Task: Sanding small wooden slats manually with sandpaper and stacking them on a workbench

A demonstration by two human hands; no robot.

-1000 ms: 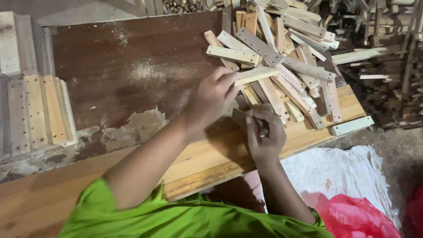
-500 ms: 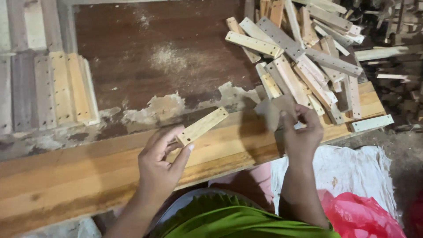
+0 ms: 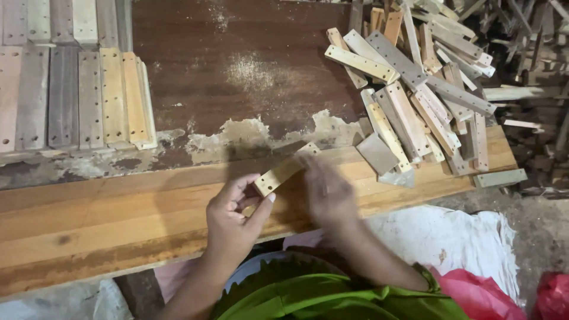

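My left hand (image 3: 234,216) holds a short pale wooden slat (image 3: 285,169) with drilled holes by its near end, above the front planks of the workbench (image 3: 106,219). My right hand (image 3: 326,192), blurred by motion, lies flat over the slat's far half and rubs along it. Whether something is under that palm is hidden. A square grey sanding sheet (image 3: 377,154) lies on the bench just right of the hands.
A loose heap of drilled wooden slats (image 3: 415,89) covers the bench's right side. Finished slats (image 3: 77,95) lie side by side in a row at the left. A white sack (image 3: 450,237) and red bags (image 3: 474,290) lie on the floor at right.
The left hand took a slat from the heap and brought it toward me. The right hand left the grey sheet and moved onto the slat.
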